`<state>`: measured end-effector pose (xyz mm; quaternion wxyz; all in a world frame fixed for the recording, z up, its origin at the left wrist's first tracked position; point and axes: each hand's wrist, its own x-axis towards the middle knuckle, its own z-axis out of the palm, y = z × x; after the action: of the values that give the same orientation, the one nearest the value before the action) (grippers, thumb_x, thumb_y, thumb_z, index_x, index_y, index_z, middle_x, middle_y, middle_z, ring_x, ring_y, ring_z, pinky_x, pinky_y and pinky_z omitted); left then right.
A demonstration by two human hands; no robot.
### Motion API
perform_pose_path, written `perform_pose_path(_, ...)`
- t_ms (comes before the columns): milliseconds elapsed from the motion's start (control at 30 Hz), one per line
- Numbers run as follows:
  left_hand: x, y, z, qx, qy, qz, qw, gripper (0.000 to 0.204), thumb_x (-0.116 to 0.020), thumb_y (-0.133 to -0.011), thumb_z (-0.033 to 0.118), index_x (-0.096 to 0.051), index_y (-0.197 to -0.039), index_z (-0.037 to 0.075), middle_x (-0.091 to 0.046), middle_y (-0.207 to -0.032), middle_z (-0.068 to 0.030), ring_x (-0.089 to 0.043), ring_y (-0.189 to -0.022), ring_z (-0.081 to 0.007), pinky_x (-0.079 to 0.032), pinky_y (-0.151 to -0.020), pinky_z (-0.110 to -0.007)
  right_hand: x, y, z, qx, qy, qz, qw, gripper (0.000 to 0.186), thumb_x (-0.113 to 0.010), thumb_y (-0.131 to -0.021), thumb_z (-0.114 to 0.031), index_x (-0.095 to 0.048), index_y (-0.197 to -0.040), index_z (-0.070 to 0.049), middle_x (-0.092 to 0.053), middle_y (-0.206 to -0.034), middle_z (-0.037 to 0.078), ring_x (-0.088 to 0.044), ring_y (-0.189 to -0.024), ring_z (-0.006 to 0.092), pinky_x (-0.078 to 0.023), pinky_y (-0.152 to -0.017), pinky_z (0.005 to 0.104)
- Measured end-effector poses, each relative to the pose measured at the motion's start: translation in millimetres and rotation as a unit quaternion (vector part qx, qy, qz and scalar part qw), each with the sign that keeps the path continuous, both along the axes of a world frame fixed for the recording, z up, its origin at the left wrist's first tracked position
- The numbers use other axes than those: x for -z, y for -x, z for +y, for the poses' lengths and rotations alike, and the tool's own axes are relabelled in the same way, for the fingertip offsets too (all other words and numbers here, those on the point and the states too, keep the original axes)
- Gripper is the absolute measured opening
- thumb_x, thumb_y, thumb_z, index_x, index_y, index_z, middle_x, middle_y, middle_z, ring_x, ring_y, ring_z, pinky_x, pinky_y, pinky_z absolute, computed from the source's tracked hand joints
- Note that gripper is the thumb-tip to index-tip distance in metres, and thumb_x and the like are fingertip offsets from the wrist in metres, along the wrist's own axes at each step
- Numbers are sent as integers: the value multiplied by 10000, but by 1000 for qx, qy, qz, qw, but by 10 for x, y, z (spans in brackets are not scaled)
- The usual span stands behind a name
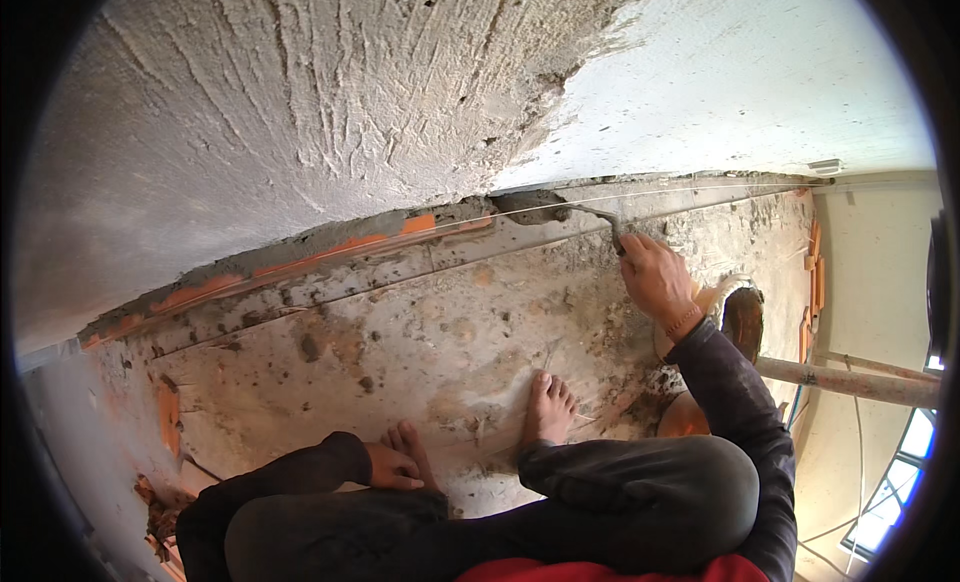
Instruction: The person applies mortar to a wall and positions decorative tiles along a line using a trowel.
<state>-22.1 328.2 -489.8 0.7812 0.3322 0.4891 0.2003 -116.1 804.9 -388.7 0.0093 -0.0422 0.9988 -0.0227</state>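
Note:
My right hand [660,282] is closed round the handle of a trowel [613,220]. Grey mortar [535,208] coats the trowel's blade, which lies at the foot of the wall, by the end of a row of orange tile strips [330,247]. A taut white string [700,191] runs along this wall base, just in front of the strips. Low over my left leg, beside my bare left foot, my left hand [395,468] rests with its fingers loosely bent and nothing visible in it.
Rough grey plaster [330,92] covers the wall's left part; smooth white wall [740,82] is on the right. Mortar crumbs spot the floor [420,332]. At right are a round dark-mouthed container [743,322], a pole [850,382] and stacked orange tiles [815,272].

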Motion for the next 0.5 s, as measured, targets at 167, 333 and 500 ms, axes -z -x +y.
perform_pose_path(167,-5,-12,27,1,8,6,1000,626,-453,-956,610,-602,-1243,74,-626,-1201,-152,-568,-1156,-280,-423,-984,-367,-225,-353,-46,112,34,-64,991,192,-611,-886,-178,-594,-1024,-47,-628,-788,187,-628,-771,386,-493,-689,486)
perform_pose_path(333,57,40,178,32,16,6,999,617,-432,-962,618,-637,-1154,68,-664,-1103,-135,-608,-1063,-268,-440,-939,-372,-222,-568,-106,142,5,-154,978,183,-593,-899,-231,-574,-939,-53,-652,-780,183,-639,-768,397,-480,-663,510)
perform_pose_path(500,222,11,174,15,33,-2,999,602,-464,-950,609,-696,-1074,68,-720,-934,-86,-679,-887,-208,-495,-859,-337,-236,-293,66,105,-68,-146,981,214,-599,-908,-264,-614,-931,-52,-673,-801,172,-659,-770,371,-512,-679,477)
